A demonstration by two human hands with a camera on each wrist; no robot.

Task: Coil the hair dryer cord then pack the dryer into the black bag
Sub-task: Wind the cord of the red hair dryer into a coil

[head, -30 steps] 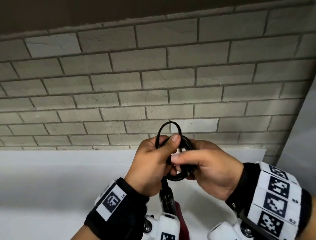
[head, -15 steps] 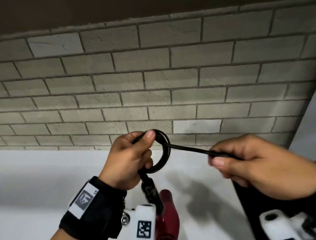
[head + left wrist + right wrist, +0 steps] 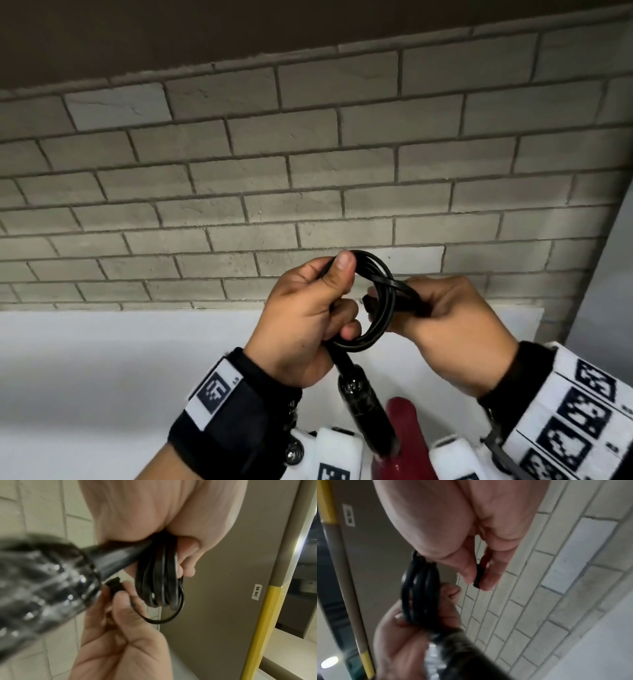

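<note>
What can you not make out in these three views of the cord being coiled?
- Black bag: in no view.
- Dryer: head view cuts its body off at the bottom edge; in the left wrist view it is a near blur.
- Plug: mostly hidden by the right hand's fingers; prongs unseen.
- Cord: loop count unclear, strands overlap and the left hand covers part.

Looks institutional or commercial indoors, exact kind unclear: painted grey brick wall (image 3: pixel 308 171) above white counter (image 3: pixel 102 377), taupe door (image 3: pixel 223 574) bearing handwritten label (image 3: pixel 256 592), yellow-banded post (image 3: pixel 260 628) beside it.
</note>
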